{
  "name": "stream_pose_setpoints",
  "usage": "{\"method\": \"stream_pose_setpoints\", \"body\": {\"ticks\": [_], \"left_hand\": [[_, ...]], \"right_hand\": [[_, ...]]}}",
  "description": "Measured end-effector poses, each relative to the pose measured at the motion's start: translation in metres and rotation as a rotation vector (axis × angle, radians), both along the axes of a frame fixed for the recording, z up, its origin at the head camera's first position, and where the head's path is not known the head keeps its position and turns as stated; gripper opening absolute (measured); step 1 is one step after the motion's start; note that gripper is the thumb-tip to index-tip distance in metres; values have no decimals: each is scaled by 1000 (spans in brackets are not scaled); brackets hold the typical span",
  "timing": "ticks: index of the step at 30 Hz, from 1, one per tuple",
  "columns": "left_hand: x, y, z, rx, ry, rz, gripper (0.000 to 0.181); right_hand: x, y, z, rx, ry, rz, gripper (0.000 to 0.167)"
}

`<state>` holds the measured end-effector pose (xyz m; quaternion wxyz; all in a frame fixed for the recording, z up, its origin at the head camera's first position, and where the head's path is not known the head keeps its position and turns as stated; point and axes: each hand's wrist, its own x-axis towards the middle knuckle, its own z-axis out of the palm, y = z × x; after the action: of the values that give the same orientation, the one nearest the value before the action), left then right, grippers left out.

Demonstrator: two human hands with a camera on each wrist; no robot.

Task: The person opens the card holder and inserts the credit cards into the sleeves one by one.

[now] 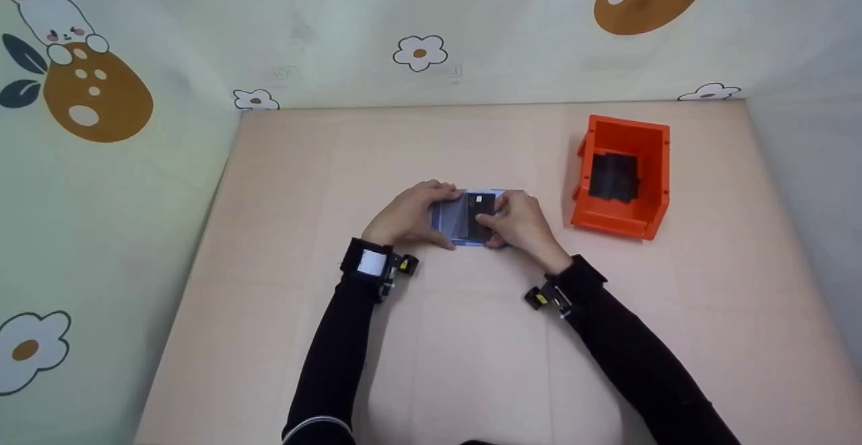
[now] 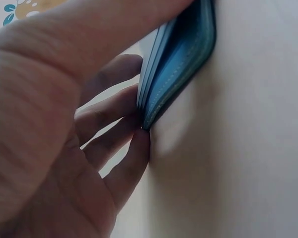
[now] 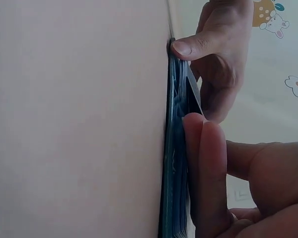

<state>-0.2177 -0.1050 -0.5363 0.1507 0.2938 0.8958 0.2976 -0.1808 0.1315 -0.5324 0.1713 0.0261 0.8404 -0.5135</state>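
A blue card holder [image 1: 444, 218] with clear sleeves lies spread on the table in the head view. My left hand [image 1: 412, 213] holds its left end, thumb along the near edge and fingers at the far edge. In the left wrist view the fingertips touch the edge of the holder [image 2: 181, 64]. A black card [image 1: 481, 206] with a small white mark lies over the holder's right part. My right hand [image 1: 525, 226] pinches this card between thumb and fingers. From the right wrist, the card [image 3: 194, 91] stands tilted off the stacked sleeves; how far it sits inside one is hidden.
An orange bin [image 1: 613, 224] stands at the right back of the table, with several black cards [image 1: 614, 177] inside. Patterned cloth walls [image 1: 498, 41] rise behind the table and on both sides. Each wrist carries a strapped camera.
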Motion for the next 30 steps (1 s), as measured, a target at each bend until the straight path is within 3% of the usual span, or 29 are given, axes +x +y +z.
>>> {"method": "stream_pose_setpoints", "body": {"ticks": [9,18,26,30], "left_hand": [[1,-2,-2,2,10,5,95],[1,-4,-2,2,18,-2,94],[2,-3,-3,8,11,12,91],[1,-2,-3,-1,11,8,92]], "right_hand": [[4,-6,0,96,90,-35,44],[3,-8,0,70,133,-41,47],[7,-12,-2,55,161,39,51],[8,-11,-3,2,170,3,49]]}}
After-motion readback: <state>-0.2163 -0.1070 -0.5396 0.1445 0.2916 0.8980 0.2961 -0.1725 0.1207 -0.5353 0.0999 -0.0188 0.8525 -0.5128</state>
